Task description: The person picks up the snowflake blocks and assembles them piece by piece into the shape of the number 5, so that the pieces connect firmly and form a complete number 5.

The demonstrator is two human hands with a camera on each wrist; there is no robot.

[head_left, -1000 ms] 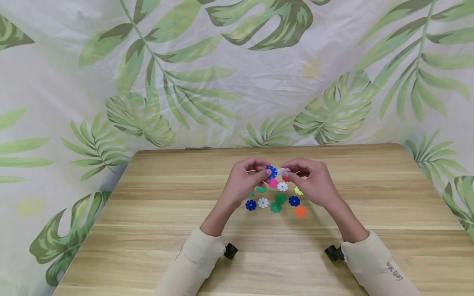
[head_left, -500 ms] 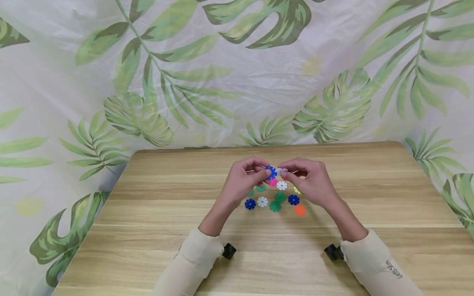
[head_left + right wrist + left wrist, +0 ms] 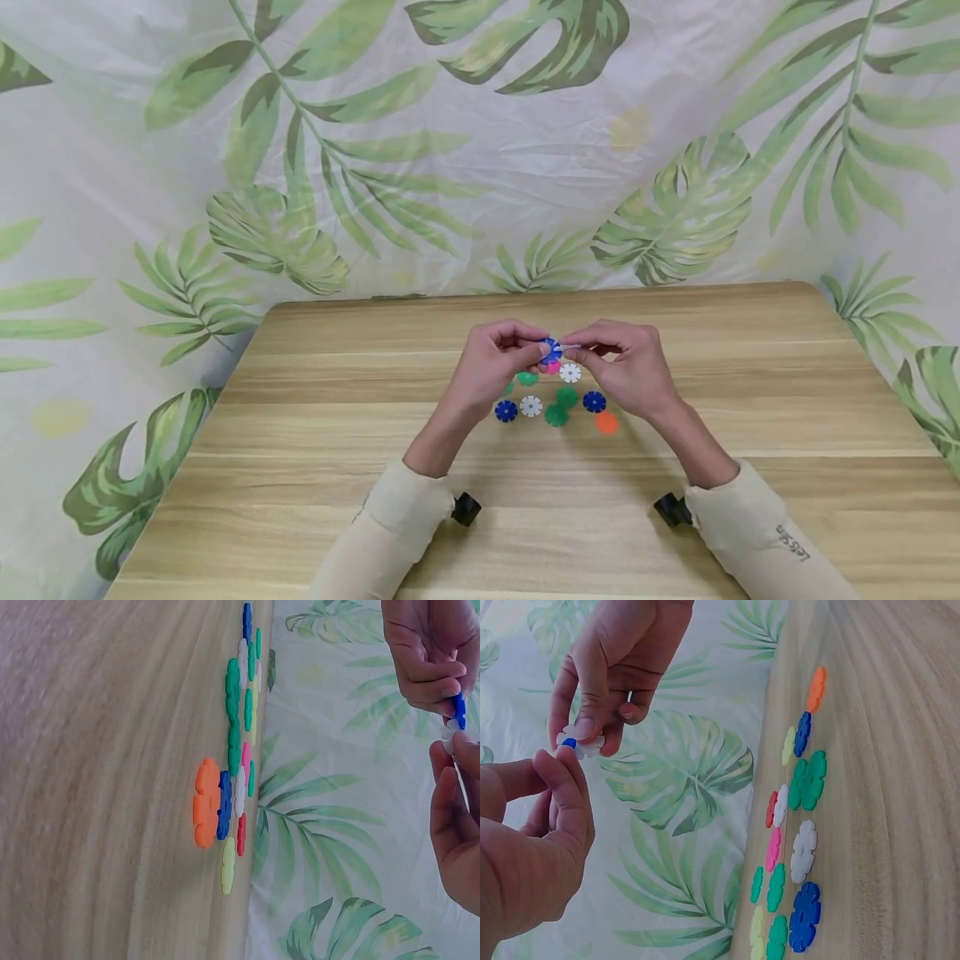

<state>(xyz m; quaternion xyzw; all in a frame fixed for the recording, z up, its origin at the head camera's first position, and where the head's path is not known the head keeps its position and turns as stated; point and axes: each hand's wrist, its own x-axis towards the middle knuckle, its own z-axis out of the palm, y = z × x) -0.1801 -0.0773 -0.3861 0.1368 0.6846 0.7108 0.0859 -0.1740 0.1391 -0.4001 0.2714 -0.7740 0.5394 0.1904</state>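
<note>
My left hand (image 3: 495, 367) pinches a blue notched interlocking disc (image 3: 553, 353) between thumb and fingers, its flat face partly showing. Opposite it, my right hand (image 3: 633, 367) pinches a white interlocking disc (image 3: 572, 347), seen nearly edge-on in the head view. The white disc meets the blue one at the rim; how deep their slots engage is too small to tell. In the left wrist view the white disc (image 3: 591, 747) lies across the blue edge. The right wrist view has the blue disc (image 3: 460, 712) above the white disc (image 3: 448, 738). Both hands are above the table.
Below the hands, more discs lie on the wooden table (image 3: 337, 467): blue (image 3: 506, 411), white (image 3: 531, 406), green (image 3: 557, 415), orange (image 3: 607, 422) and pink (image 3: 553, 367). Red (image 3: 241, 834) and yellow (image 3: 228, 865) ones also lie there. A leaf-patterned cloth (image 3: 525, 167) hangs behind.
My right hand has moved slightly left and turned the white disc from face-on to edge-on, bringing it against the blue disc. The left hand has stayed nearly still.
</note>
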